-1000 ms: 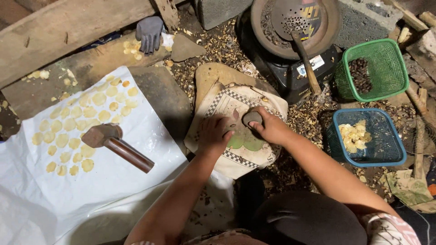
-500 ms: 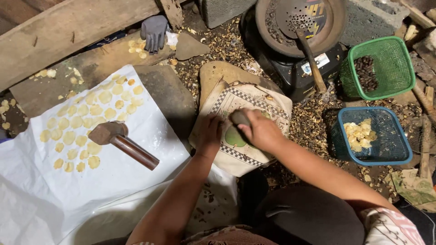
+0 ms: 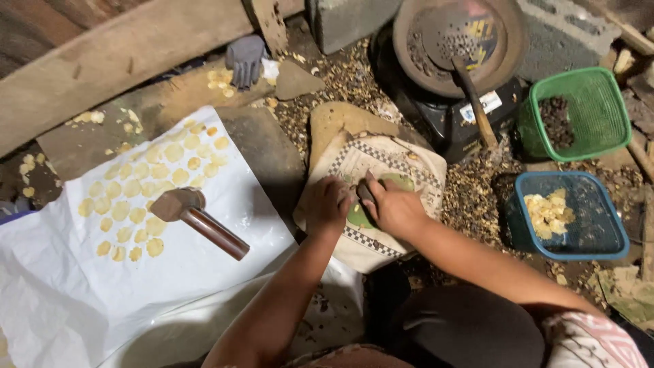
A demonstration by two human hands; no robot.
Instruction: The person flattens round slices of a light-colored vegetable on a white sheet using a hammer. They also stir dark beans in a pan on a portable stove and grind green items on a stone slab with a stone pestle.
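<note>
White sheet (image 3: 82,293) is carrying yellow flat discs (image 3: 146,197) and a hammer (image 3: 197,219) far left of the grip. Left hand (image 3: 328,204) is pressing, unclenched, on the checkered cloth (image 3: 381,197). Right hand (image 3: 394,208) is clenching a dark stone (image 3: 366,194), long axis pointing away from the person, over a green patch (image 3: 357,217). Right of it: blue basket (image 3: 569,247) is holding yellow pieces, green basket (image 3: 610,116) dark ones.

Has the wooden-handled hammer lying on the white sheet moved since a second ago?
No. The wooden-handled hammer lies on the white sheet as before, its head at the lower right edge of the rows of flat yellow discs.
</note>
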